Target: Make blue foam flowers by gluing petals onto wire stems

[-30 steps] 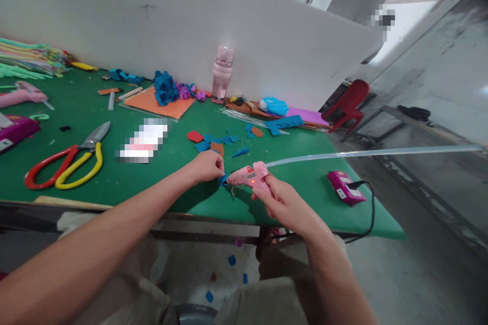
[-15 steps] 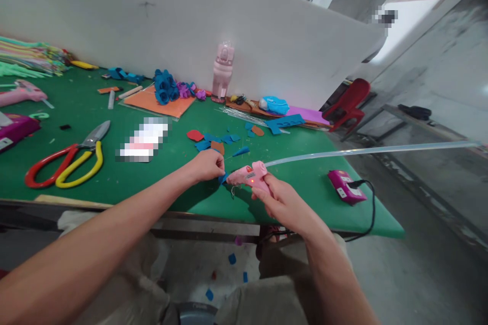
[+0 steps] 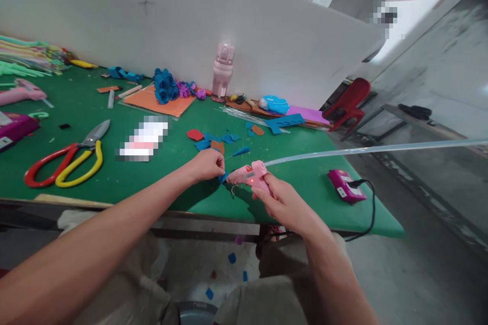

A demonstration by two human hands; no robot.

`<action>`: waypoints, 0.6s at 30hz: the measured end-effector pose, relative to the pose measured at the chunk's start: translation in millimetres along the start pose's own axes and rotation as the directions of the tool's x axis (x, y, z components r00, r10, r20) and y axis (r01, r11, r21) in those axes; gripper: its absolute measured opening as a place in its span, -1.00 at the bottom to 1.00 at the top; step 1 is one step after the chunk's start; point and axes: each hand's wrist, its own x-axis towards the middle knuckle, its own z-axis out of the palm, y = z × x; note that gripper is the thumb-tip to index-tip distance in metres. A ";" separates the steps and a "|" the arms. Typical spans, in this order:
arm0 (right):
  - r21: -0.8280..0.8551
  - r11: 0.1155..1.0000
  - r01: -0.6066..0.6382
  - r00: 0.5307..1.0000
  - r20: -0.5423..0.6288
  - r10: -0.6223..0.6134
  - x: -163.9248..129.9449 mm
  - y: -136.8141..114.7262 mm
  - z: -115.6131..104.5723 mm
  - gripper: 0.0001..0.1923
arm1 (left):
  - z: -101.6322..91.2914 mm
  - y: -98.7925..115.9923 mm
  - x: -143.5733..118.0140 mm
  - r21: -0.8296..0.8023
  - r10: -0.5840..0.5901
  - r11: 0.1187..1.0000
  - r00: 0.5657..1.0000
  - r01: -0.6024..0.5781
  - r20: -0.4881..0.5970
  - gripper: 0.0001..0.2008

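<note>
My right hand [image 3: 280, 200] grips a pink glue gun [image 3: 249, 173] whose red light is on. A long clear glue stick [image 3: 366, 149] juts out of its back toward the right. The gun's nozzle touches a small blue foam piece [image 3: 222, 177] pinched in my left hand [image 3: 208, 165]. Both hands hover just above the green table [image 3: 125, 183] near its front edge. More blue, red and brown foam cut-outs [image 3: 213, 140] lie just beyond my hands.
Red-and-yellow shears [image 3: 64, 157] lie at the left. Blue foam roses [image 3: 164, 87] sit on an orange sheet [image 3: 159, 103], next to a pink bottle [image 3: 221, 70] by the white back wall. A magenta power box [image 3: 346, 187] with black cord lies at right; a red chair [image 3: 348, 104] stands beyond.
The free end of the glue stick has risen slightly at the right. Both hands stay in the same place with the nozzle on the blue piece.
</note>
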 end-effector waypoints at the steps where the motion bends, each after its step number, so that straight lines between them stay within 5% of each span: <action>1: 0.000 1.000 -0.001 1.000 -0.002 0.001 0.0 0.1 -0.2 -0.75 | -0.1 0.2 -0.1 0.001 -0.001 1.000 1.000 0.001 0.001 -0.95; 18: -0.024 1.000 -0.007 1.000 -0.021 0.006 -0.7 -0.3 -0.2 -0.71 | -0.4 -0.4 0.6 0.021 0.011 1.000 1.000 -0.011 0.008 -0.95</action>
